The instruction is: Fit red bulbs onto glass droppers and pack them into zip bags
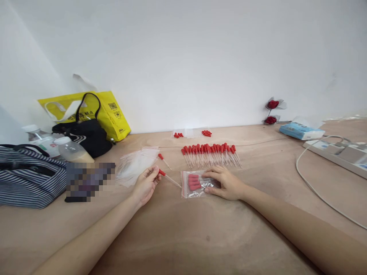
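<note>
Pinched by its red bulb, a dropper [171, 179] is in my left hand [147, 185], its clear tip pointing right toward a zip bag [185, 187]. Several red-bulbed droppers lie side by side inside that bag. My right hand [226, 183] grips the bag's right end, thumb and fingers curved around it and hiding that end. Beyond my left hand a single dropper [164, 162] lies on the table. A row of many loose droppers [210, 154] lies behind the bag, bulbs toward the wall.
Flat zip bags [133, 164] are piled left of my left hand. Filled bags [192, 133] lie near the wall. Bags and bottles [76, 151] crowd the left side. At right are a tissue pack [301, 131], a power strip [338, 152] with a cable, and red artificial roses [271, 120].
</note>
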Motion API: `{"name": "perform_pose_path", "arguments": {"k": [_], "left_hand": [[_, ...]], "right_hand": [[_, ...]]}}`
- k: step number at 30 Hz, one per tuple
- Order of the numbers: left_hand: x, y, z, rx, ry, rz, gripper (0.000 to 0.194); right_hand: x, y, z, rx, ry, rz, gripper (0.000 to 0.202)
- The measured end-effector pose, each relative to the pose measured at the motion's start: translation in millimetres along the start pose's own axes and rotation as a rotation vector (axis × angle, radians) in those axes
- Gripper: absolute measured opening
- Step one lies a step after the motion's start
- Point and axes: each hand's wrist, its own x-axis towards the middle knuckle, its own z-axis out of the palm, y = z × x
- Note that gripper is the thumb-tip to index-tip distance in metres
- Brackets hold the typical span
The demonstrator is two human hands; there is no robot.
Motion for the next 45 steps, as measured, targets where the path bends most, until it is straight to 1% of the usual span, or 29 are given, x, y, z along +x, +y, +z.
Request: {"name": "perform_pose_path", "arguments": {"k": [4, 7, 17, 18, 20, 22, 24, 26, 28, 30, 32, 35, 38, 40, 45], "left_hand": [[5.8, 2.7, -4.2, -0.026, 0.053, 0.036, 0.021], [8.3, 3.1, -5.4, -0.028, 0.07, 0.033, 0.023], [-3.9, -0.9, -2.1, 0.045, -0.044, -0.009, 0.014], [-5.2, -2.2, -2.7, 0.065, -0.077, -0.022, 0.012], [-7.9, -4.6, -4.1, 0.135, -0.19, -0.068, 0.009], [-9.9, -4.9, -5.6, 0.236, -0.32, -0.107, 0.015], [-10.1, -1.9, -7.7, 0.356, -0.416, -0.096, 0.022], [-8.2, 3.8, -10.8, 0.474, -0.457, -0.039, 0.027], [-5.3, 9.8, -15.1, 0.561, -0.468, 0.017, 0.028], [-3.0, 14.0, -19.6, 0.615, -0.474, 0.032, 0.029], [-2.5, 15.9, -23.2, 0.664, -0.511, 0.009, 0.028], [-4.1, 15.7, -25.1, 0.733, -0.644, -0.023, 0.026], [-7.7, 13.9, -22.7, 0.789, -0.776, -0.032, 0.024], [-11.3, 12.2, -18.8, 0.798, -0.78, -0.033, 0.022], [-20.5, 8.4, -8.1, 0.751, -0.629, 0.047, 0.02]], "right_hand": [[-0.1, 0.4, 0.2, -0.002, -0.003, -0.001, 0.046], [-0.2, 1.2, 1.0, -0.008, 0.002, -0.003, 0.046], [-0.3, 0.7, 0.6, -0.007, 0.009, -0.006, 0.046], [-0.3, 0.5, 0.4, -0.008, 0.01, -0.007, 0.046], [-0.3, 0.3, 0.0, -0.012, 0.009, -0.01, 0.045], [-0.3, 0.1, -0.3, -0.016, 0.005, -0.007, 0.045], [-0.3, 0.0, -0.6, -0.02, 0.002, -0.003, 0.045], [-0.4, 0.0, -0.9, -0.019, 0.001, -0.004, 0.045], [-0.5, -0.1, -1.0, -0.015, 0.001, -0.006, 0.045], [-0.5, -0.4, -0.6, -0.012, 0.007, 0.001, 0.044], [-0.1, -1.0, 0.4, -0.002, 0.028, 0.014, 0.041], [1.0, -2.7, 3.1, 0.031, 0.08, 0.05, 0.034], [2.5, -4.6, 6.4, 0.051, 0.122, 0.102, 0.025], [3.5, -5.0, 8.4, 0.048, 0.139, 0.13, 0.023], [4.7, -3.8, 10.3, 0.056, 0.164, 0.14, 0.023]]}}
